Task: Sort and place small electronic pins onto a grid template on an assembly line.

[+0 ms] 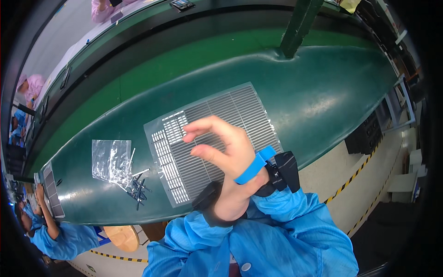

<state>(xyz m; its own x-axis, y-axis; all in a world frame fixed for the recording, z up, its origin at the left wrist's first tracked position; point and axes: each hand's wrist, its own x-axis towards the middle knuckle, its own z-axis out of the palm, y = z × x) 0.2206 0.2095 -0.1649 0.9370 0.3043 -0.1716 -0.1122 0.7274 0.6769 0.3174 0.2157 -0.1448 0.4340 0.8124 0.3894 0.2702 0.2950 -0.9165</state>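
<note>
Striped sheet lies flat, right hand poised above it

Biggest first: the long green table [327, 92] fills the middle, smooth and glossy, with a green post [297, 32] rising at its far side. A co-worker in blue [64, 237] sits down at the left end.

And there's the striped sheet [194, 171], flat at mid-table, right in front of the wearer! It looks thin and light, floppy rather than stiff, likely to slide on that slick top and perhaps to crease if pinched hard. The plain see-through margin looks the best hold, taken at two corners so it stays level. Edges, then: the near left corner sits close to the table's near rim, while green surface stretches away to the right and runs beyond the far edge. Left is tighter, with loose items lying there.

Over the sheet, the right hand [226, 143] makes a loose C, thumb and fingers parted, nothing between them, blue strap [256, 165] around its wrist. The left hand [233, 201] crosses beneath that wrist, fingers hidden; can't tell its grip.

Smaller now: a crinkled clear bag [110, 159] to the left, and at its lower corner a jumble of slim dark pieces [138, 187].
</note>
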